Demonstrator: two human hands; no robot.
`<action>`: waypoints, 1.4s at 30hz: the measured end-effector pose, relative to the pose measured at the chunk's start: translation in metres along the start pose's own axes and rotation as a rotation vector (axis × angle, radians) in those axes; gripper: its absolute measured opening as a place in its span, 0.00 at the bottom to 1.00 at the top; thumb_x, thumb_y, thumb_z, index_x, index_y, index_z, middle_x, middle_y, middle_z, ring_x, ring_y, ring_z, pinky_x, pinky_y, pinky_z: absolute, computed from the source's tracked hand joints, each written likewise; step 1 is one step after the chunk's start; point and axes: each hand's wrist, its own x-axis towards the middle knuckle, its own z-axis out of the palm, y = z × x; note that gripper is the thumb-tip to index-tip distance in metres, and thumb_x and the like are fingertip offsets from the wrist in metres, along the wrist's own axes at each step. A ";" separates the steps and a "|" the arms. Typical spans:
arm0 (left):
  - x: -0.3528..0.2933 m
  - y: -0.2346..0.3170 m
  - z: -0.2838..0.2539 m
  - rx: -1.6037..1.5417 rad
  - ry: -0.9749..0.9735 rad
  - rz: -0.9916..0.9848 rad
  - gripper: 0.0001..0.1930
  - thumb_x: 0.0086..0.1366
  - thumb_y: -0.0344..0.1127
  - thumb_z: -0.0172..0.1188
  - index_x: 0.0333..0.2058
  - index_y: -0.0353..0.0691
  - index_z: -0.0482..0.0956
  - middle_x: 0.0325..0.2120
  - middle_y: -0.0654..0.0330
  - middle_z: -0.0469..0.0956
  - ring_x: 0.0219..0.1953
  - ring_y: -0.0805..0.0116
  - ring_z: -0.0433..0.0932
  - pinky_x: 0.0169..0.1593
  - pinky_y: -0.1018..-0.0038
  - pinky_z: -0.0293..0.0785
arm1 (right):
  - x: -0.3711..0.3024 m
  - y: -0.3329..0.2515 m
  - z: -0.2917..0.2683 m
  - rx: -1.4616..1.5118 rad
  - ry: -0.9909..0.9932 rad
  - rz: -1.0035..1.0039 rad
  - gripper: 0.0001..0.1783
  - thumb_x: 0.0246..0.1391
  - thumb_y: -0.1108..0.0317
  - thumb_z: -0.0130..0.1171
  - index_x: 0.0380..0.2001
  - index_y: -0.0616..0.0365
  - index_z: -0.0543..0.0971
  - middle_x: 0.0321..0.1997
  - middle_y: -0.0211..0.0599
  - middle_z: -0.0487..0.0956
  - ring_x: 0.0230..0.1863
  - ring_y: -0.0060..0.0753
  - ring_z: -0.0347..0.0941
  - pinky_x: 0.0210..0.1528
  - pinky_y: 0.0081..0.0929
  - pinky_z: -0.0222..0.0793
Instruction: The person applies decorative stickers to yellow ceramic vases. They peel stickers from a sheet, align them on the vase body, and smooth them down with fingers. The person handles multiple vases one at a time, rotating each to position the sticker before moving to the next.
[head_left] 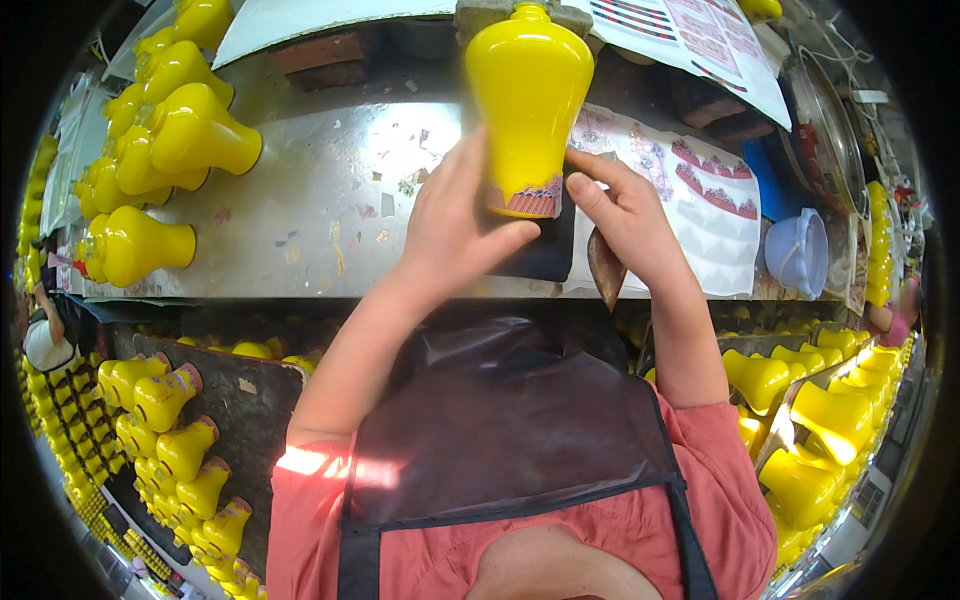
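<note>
A glossy yellow vase (528,90) lies on the metal worktable, neck away from me and base toward me. A pink and purple patterned band (530,196) wraps the vase near its base. My left hand (445,215) grips the vase's lower left side, its thumb stretched out by the base and its fingertips partly hidden. On the other side, my right hand (630,205) is curled, with forefinger and thumb at the band's right edge. From under that palm sticks a brown, pointed, flat tool (605,268); its grip is hidden by the hand.
Several yellow vases (205,130) lie at the table's left. Printed decal sheets (715,215) spread at the right, beside a light blue bucket (797,253). A grey block (470,20) stands behind the vase neck. Racks of yellow vases (187,450) flank me below the table.
</note>
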 end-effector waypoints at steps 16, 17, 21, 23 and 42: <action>0.002 -0.009 0.015 -0.268 0.073 -0.065 0.38 0.70 0.41 0.60 0.73 0.35 0.55 0.66 0.43 0.65 0.68 0.47 0.66 0.70 0.58 0.61 | -0.004 -0.004 0.012 -0.204 0.018 -0.047 0.33 0.57 0.51 0.70 0.61 0.60 0.79 0.31 0.34 0.74 0.25 0.19 0.66 0.31 0.23 0.65; 0.002 -0.009 0.014 -0.260 0.068 -0.063 0.38 0.70 0.41 0.60 0.73 0.35 0.55 0.66 0.43 0.65 0.68 0.47 0.66 0.70 0.58 0.61 | -0.004 -0.002 0.012 -0.185 0.026 -0.084 0.34 0.57 0.51 0.70 0.61 0.60 0.79 0.31 0.34 0.74 0.25 0.19 0.66 0.31 0.23 0.65; 0.003 -0.007 0.012 -0.259 0.062 -0.059 0.39 0.68 0.41 0.61 0.73 0.35 0.55 0.65 0.43 0.65 0.67 0.46 0.66 0.70 0.58 0.61 | -0.002 0.003 0.010 -0.203 0.007 -0.065 0.31 0.62 0.53 0.65 0.63 0.59 0.78 0.36 0.35 0.76 0.31 0.19 0.68 0.37 0.22 0.66; 0.003 -0.004 0.011 -0.371 0.070 -0.114 0.42 0.65 0.42 0.64 0.73 0.36 0.55 0.65 0.44 0.64 0.65 0.46 0.68 0.69 0.59 0.62 | -0.001 0.003 0.008 -0.167 -0.005 -0.101 0.29 0.65 0.55 0.62 0.64 0.59 0.77 0.38 0.36 0.78 0.34 0.19 0.69 0.40 0.21 0.67; 0.002 -0.005 0.006 -0.214 0.068 -0.063 0.37 0.64 0.39 0.64 0.69 0.36 0.61 0.62 0.44 0.71 0.61 0.46 0.73 0.64 0.56 0.69 | -0.025 -0.011 0.019 -0.141 0.186 -0.061 0.22 0.53 0.60 0.71 0.47 0.62 0.82 0.33 0.33 0.81 0.24 0.23 0.71 0.32 0.22 0.70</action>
